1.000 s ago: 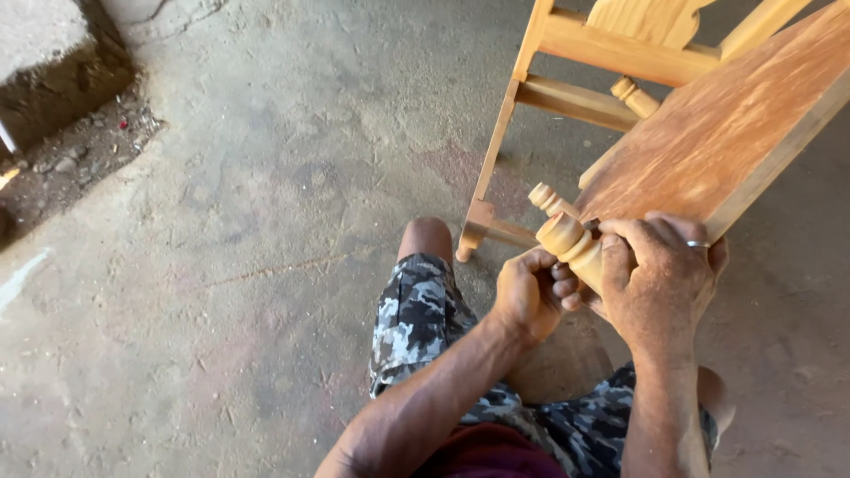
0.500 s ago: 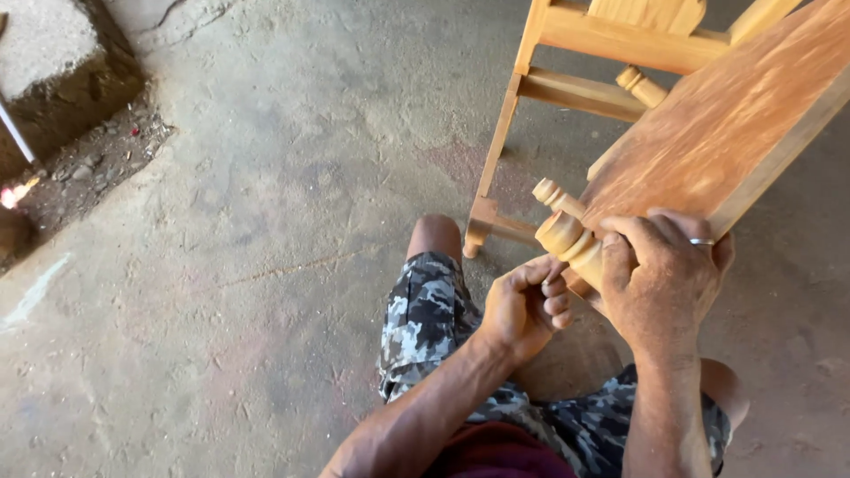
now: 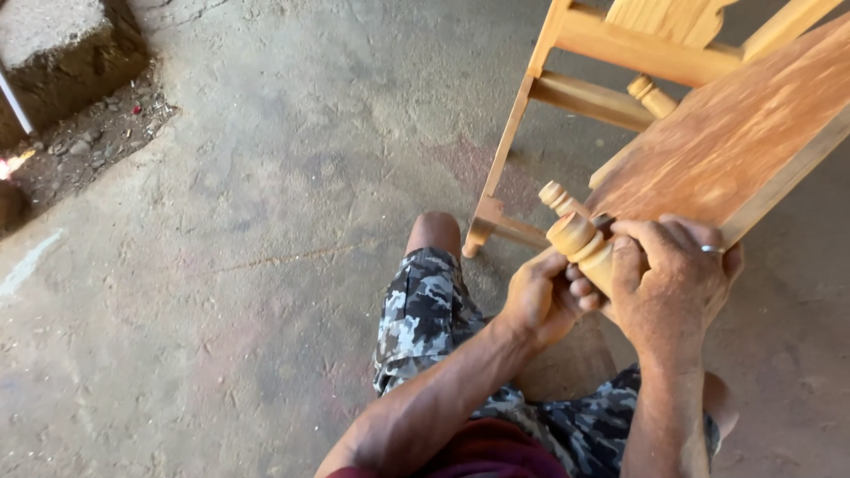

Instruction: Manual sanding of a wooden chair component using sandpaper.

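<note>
— Currently, head view: where is the work?
— I see my right hand (image 3: 668,283) clenched around a turned wooden leg (image 3: 580,243), held over my lap just beside the wooden board (image 3: 726,142). My left hand (image 3: 540,296) curls its fingers (image 3: 580,288) against the leg's underside. A wooden chair frame (image 3: 602,53) stands behind on the concrete floor (image 3: 221,221)

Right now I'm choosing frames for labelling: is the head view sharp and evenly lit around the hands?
Head view: both hands, left hand and right hand, and the pale turned wooden leg look sharp; warm sunlight brightens the reddish wooden board, without harsh glare; the grey concrete floor sits in softer, even shade.
</note>
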